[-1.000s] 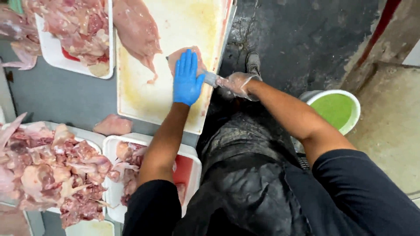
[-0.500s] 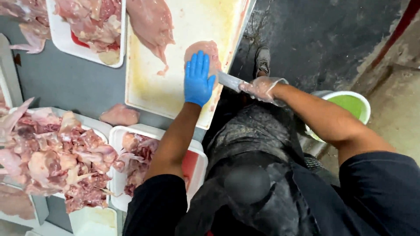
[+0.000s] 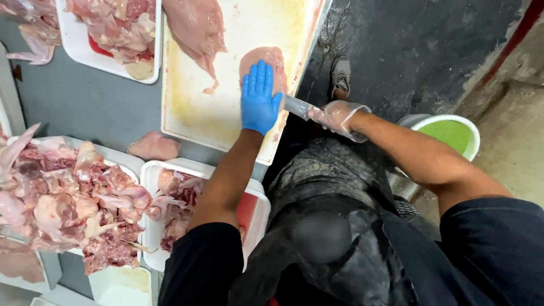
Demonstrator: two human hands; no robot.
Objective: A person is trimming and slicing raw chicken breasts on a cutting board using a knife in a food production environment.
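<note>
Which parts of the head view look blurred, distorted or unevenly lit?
Head view: flat, even light and no hard shadows on the cutting board; wide-angle bending tilts the table edges; a smeared blur patch sits on the dark apron; the left hand and right hand are sharp.

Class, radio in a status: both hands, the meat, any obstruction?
Left hand flat on chicken fillet. Right hand grips knife. Nothing obstructing.

Your left hand (image 3: 259, 99) wears a blue glove, flat on a pale pink fillet (image 3: 271, 63); your right hand (image 3: 335, 117) wears a clear one, gripping a silvery knife (image 3: 296, 106). Under them, the board (image 3: 198, 107) is white, stained yellow. Right of your right hand, a white bucket (image 3: 450, 133) holds green.
</note>
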